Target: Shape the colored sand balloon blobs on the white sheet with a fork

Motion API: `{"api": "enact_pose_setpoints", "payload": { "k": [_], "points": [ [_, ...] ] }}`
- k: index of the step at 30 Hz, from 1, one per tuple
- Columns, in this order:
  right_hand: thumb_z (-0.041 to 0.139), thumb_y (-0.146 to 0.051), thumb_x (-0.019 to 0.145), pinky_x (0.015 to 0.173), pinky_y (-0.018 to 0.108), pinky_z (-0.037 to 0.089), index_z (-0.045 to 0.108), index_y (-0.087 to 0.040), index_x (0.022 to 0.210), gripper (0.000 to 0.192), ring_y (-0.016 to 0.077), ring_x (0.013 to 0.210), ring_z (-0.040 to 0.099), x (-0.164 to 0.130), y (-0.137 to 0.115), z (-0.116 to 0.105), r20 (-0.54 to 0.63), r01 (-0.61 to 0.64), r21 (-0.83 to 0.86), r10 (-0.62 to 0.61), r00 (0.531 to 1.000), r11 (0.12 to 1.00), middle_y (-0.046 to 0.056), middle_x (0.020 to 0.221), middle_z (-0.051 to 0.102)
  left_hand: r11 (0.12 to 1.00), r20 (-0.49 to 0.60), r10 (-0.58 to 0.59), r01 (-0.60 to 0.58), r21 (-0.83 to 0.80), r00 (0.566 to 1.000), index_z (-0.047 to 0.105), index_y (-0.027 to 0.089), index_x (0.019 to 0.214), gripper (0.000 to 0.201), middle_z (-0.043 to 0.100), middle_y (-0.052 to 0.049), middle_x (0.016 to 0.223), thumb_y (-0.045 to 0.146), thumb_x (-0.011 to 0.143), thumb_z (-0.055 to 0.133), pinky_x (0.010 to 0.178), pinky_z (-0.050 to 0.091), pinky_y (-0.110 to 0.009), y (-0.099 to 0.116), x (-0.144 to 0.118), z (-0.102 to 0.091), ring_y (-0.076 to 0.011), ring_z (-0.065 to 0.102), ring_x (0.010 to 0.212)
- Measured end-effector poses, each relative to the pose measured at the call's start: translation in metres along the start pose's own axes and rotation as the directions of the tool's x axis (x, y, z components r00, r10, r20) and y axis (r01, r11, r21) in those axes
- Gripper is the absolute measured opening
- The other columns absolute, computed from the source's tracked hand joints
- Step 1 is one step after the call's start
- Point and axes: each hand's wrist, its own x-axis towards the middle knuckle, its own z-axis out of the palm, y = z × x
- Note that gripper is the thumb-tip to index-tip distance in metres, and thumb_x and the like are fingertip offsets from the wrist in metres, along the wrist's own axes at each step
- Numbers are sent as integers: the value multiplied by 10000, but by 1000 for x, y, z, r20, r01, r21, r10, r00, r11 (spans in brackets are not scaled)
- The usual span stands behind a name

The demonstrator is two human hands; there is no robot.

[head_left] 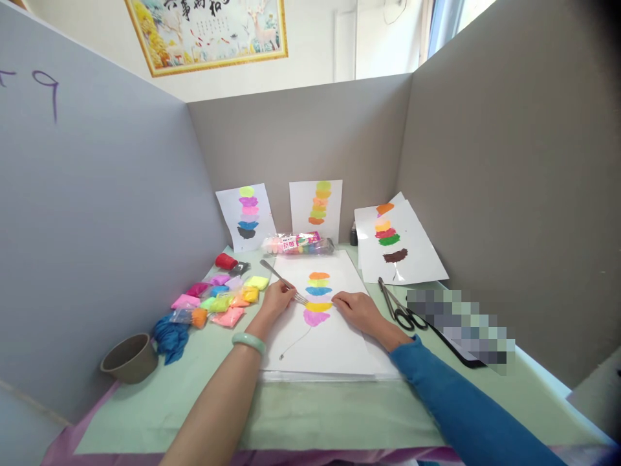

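Left arm: bare forearm entering from the lower edge, with a pale green bangle at the wrist.
Right arm: blue sleeve entering from the lower right.
Work surface: light green table cover, enclosed by grey partition panels on three sides.
Left hand: the left hand is closed around a metal fork; handle points up and to the left, tines rest at the left edge of the yellow patch.
Right hand: the right hand lies flat, palm down, on the white sheet, just right of the colour stack; fingers extended, gripping nothing.
Worked item: the white sheet lies centred on the table, between the two hands. It carries a vertical stack of clay patches: orange, blue, yellow, pink from far to near, with a thin drawn line trailing below.
Left of sheet: small clay bags in mixed colours; a blue bundle; a brown bowl nearest the panel.
Right of sheet: scissors, closed, lying just beside the sheet edge.
Far edge of sheet: a clear pack of clay lying crosswise.
Back panel: two finished sheets leaning upright; further sheets leaning at the right corner.
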Motion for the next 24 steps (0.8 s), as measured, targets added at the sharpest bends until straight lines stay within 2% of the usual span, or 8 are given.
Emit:
{"api": "enact_pose_setpoints", "payload": {
  "k": [3,11,19,24],
  "points": [
    [395,-331,938,693,242,374,711,-261,1002,330,176,863,658,0,0,1,-3,0,-1,0,1000,1000,10,944,742,999,-7,-35,35,-9,999,634,151,802,57,640,13,596,178,769,597,465,360,-197,1,0,-1,-84,483,409],
    [394,-335,939,678,248,361,710,-258,989,330,183,850,660,1,2,2,-21,20,1,-20,1000,1000,12,931,743,998,-26,-9,10,55,1000,648,146,773,49,595,26,523,159,752,606,481,366,-200,6,-2,-2,-100,504,428],
    [388,-336,939,694,245,368,711,-262,1002,337,178,865,656,1,1,1,-6,13,1,-13,1000,1000,13,952,741,991,3,-53,53,-123,999,632,143,812,76,575,42,528,193,756,617,405,318,-181,-9,5,-4,-67,432,371],
    [390,-328,936,700,243,371,713,-257,995,336,178,862,656,1,1,1,-16,16,21,-16,1000,1000,14,941,741,999,-21,-31,31,7,999,647,136,755,32,564,43,497,138,734,624,456,347,-185,2,-1,-5,-80,482,417]
  ]
}}
